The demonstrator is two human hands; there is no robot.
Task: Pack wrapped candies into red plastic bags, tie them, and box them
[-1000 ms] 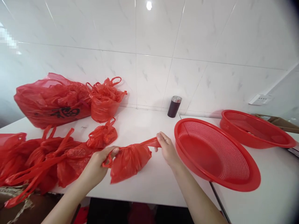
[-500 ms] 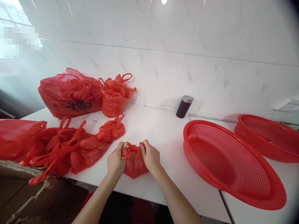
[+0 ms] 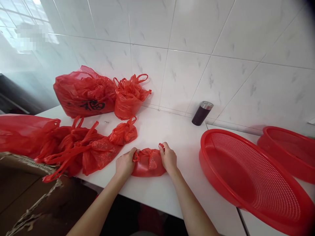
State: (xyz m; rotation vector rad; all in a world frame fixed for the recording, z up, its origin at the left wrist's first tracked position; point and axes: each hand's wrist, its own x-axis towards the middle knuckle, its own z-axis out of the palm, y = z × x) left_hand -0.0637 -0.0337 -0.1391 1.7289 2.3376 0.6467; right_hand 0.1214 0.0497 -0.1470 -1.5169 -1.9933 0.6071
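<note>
A small filled red plastic bag (image 3: 149,167) lies on the white table, gathered at its top. My left hand (image 3: 126,162) is closed on the bag's left handle, thumb on top. My right hand (image 3: 169,159) pinches the right handle, drawn out to the other side. Between my hands the bag's top looks drawn together; whether it is knotted I cannot tell. What is inside the bag is hidden. Just beyond my left hand sits another small tied red bag (image 3: 124,132), against a heap of red bags (image 3: 98,154) with long handles.
Two larger stuffed red bags, one wide (image 3: 83,95) and one narrower (image 3: 128,101), stand by the tiled wall. A dark tumbler (image 3: 201,114) is at the back. Red perforated baskets, a near one (image 3: 231,173) and a far one (image 3: 290,157), occupy the right. A cardboard box (image 3: 29,196) stands front left.
My hands have moved apart, stretching the handles sideways. The bag looks flatter and wider, with its top pulled tighter. The camera view has shifted a little.
</note>
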